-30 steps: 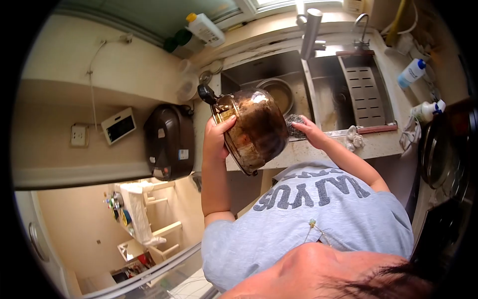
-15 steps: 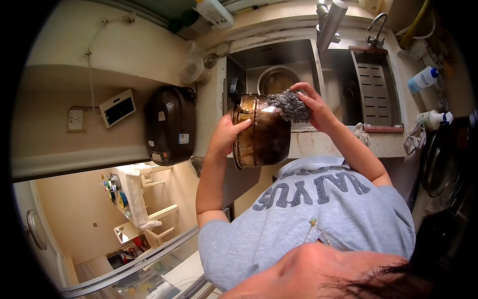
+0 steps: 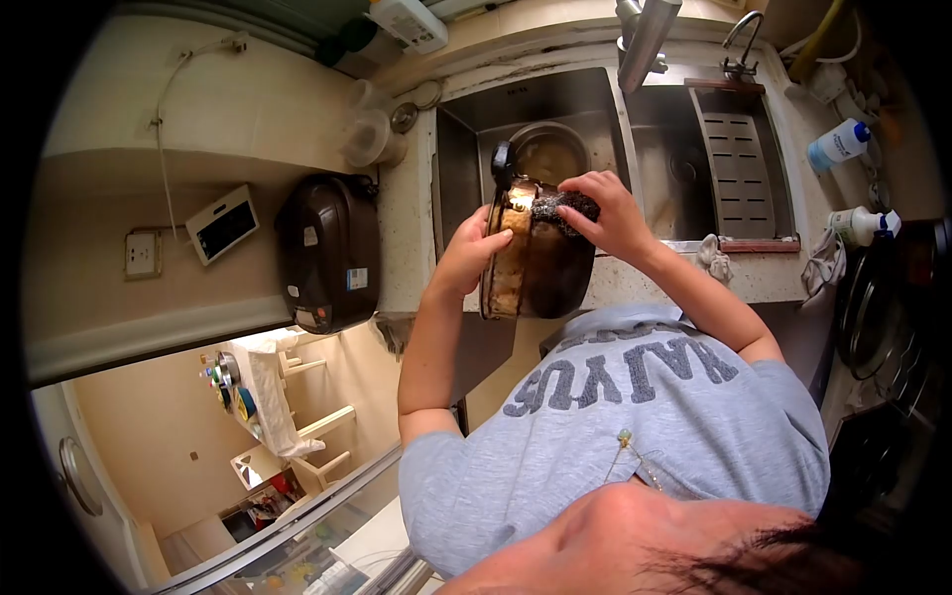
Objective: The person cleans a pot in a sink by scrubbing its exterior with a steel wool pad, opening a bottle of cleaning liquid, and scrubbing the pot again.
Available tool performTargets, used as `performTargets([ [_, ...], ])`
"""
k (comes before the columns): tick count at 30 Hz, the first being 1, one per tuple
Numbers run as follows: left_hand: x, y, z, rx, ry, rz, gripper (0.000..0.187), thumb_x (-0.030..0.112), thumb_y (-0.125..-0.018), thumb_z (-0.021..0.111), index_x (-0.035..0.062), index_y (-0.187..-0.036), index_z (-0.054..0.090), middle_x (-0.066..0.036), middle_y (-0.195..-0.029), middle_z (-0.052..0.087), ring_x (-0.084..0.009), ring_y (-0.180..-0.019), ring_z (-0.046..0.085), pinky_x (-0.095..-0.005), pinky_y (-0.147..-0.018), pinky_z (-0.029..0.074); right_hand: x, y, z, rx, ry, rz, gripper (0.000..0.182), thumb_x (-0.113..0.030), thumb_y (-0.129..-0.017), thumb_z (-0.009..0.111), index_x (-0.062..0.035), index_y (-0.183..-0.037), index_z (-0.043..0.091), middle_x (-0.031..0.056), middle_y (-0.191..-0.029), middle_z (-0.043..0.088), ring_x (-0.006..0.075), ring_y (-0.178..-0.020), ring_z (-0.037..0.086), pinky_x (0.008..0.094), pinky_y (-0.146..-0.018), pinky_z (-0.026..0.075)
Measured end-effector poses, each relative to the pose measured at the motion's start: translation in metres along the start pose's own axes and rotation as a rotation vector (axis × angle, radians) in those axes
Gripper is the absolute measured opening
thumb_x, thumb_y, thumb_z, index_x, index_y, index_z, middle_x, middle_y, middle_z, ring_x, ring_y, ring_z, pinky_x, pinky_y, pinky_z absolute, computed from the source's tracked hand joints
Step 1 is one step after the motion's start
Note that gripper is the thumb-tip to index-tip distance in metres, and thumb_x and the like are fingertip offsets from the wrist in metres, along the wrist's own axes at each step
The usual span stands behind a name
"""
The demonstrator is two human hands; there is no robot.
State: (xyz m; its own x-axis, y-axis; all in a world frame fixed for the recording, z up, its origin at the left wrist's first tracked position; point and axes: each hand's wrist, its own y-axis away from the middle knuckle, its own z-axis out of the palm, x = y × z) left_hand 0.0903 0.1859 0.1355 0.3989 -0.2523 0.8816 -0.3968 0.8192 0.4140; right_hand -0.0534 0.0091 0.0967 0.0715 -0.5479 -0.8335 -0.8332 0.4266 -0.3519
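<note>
A stained, browned pot (image 3: 555, 263) is tipped on its side above the front edge of the sink. My left hand (image 3: 474, 253) grips its rim, thumb on the outer wall. A black handle (image 3: 503, 164) sticks out at the pot's far side. In my right hand (image 3: 607, 213) is a steel wool scrubber (image 3: 565, 210), pressed on the pot's side near the rim. My right fingers partly cover the scrubber. Behind the pot, a round metal basin (image 3: 550, 151) with cloudy liquid stands in the left sink bowl (image 3: 476, 109).
A metal faucet (image 3: 650, 45) rises behind the sink divider. The right bowl holds a slotted drain tray (image 3: 739, 164). A brown rice cooker (image 3: 327, 253) stands left on the counter. Bottles (image 3: 838, 144) and a cloth (image 3: 823, 263) are at the right.
The pot has turned and shifted slightly right, its handle with it. My right hand has brought the scrubber left along the wall, closer to the rim.
</note>
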Motion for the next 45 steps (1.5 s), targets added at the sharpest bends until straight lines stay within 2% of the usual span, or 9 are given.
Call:
performTargets([
  [9,-0.016,0.003,0.004,0.085,0.003,0.101,0.03,0.011,-0.089,0.052,-0.0032,-0.115,0.049,-0.007,-0.099,0.061,-0.0106,-0.088,0.057,-0.0248,-0.079,0.045,0.011,0.006,0.018,0.038,-0.139,0.09,0.022,-0.021,-0.078,0.065,-0.0053,-0.093,0.06,0.011,-0.092,0.055,0.0283,-0.086,0.055,0.0347,-0.075,0.045],
  [11,-0.02,0.013,0.007,0.406,-0.699,0.317,0.019,0.017,-0.092,0.05,-0.0011,-0.094,0.056,-0.004,-0.076,0.059,-0.0083,-0.069,0.052,-0.0247,-0.063,0.044,0.012,0.005,0.019,0.073,-0.104,0.111,0.024,-0.022,-0.078,0.066,-0.0051,-0.093,0.06,0.0108,-0.092,0.055,0.0283,-0.085,0.056,0.0351,-0.074,0.045],
  [18,-0.058,0.03,0.028,0.888,-0.673,0.434,0.039,0.028,-0.095,0.044,0.0019,-0.065,0.041,-0.001,-0.051,0.034,-0.0107,-0.05,0.029,-0.0278,-0.046,0.03,0.007,-0.005,0.021,0.108,0.099,-0.036,0.015,-0.013,-0.077,0.063,-0.0043,-0.089,0.062,0.0102,-0.092,0.056,0.0268,-0.087,0.053,0.0322,-0.076,0.043],
  [26,-0.078,0.02,0.013,0.99,-0.431,0.574,0.052,0.036,-0.097,0.032,-0.002,-0.067,0.05,-0.006,-0.052,0.045,-0.0155,-0.051,0.042,-0.0322,-0.05,0.034,-0.038,0.001,0.061,-0.142,0.04,-0.562,0.017,-0.014,-0.064,0.071,-0.0099,-0.077,0.061,0.0066,-0.09,0.058,0.0258,-0.085,0.053,0.0362,-0.072,0.044],
  [30,-0.085,0.023,0.012,0.945,-0.455,0.498,0.058,0.039,-0.097,0.028,-0.0074,-0.08,0.059,-0.017,-0.065,0.06,-0.0268,-0.064,0.059,-0.0363,-0.058,0.041,-0.017,-0.043,0.06,0.155,0.077,-0.164,0.012,-0.009,-0.065,0.067,-0.0069,-0.07,0.056,0.0079,-0.08,0.054,0.0278,-0.076,0.048,0.0374,-0.068,0.042],
  [34,-0.07,0.027,0.024,0.934,-0.542,0.473,0.055,0.037,-0.097,0.028,-0.0055,-0.074,0.056,-0.016,-0.058,0.054,-0.0285,-0.057,0.055,-0.0369,-0.054,0.039,-0.046,-0.009,0.068,-0.121,0.007,-0.585,0.016,-0.011,-0.062,0.068,-0.0064,-0.067,0.054,0.0098,-0.08,0.053,0.0286,-0.072,0.049,0.0376,-0.067,0.042],
  [38,-0.067,0.035,0.029,0.877,-0.52,0.425,0.053,0.035,-0.097,0.027,-0.0034,-0.072,0.055,-0.017,-0.058,0.052,-0.0288,-0.056,0.053,-0.0381,-0.052,0.037,-0.004,-0.05,0.069,0.201,0.076,-0.121,0.016,-0.01,-0.062,0.067,-0.0066,-0.064,0.052,0.011,-0.078,0.052,0.029,-0.073,0.049,0.0403,-0.067,0.041],
  [43,-0.07,0.034,0.026,0.88,-0.498,0.469,0.052,0.037,-0.097,0.024,-0.0008,-0.07,0.049,-0.014,-0.054,0.047,-0.0276,-0.051,0.048,-0.0378,-0.051,0.035,-0.046,-0.015,0.066,-0.173,0.02,-0.625,0.016,-0.012,-0.061,0.068,-0.0089,-0.065,0.053,0.0074,-0.079,0.051,0.0273,-0.081,0.051,0.0363,-0.073,0.042],
  [45,-0.059,0.035,0.031,0.869,-0.46,0.504,0.051,0.035,-0.097,0.025,-0.0006,-0.07,0.05,-0.017,-0.055,0.046,-0.0303,-0.05,0.047,-0.0387,-0.049,0.034,-0.022,-0.04,0.075,-0.109,-0.028,-0.328,0.013,-0.01,-0.063,0.067,-0.0085,-0.066,0.055,0.0079,-0.08,0.052,0.0275,-0.082,0.049,0.0374,-0.071,0.041],
])
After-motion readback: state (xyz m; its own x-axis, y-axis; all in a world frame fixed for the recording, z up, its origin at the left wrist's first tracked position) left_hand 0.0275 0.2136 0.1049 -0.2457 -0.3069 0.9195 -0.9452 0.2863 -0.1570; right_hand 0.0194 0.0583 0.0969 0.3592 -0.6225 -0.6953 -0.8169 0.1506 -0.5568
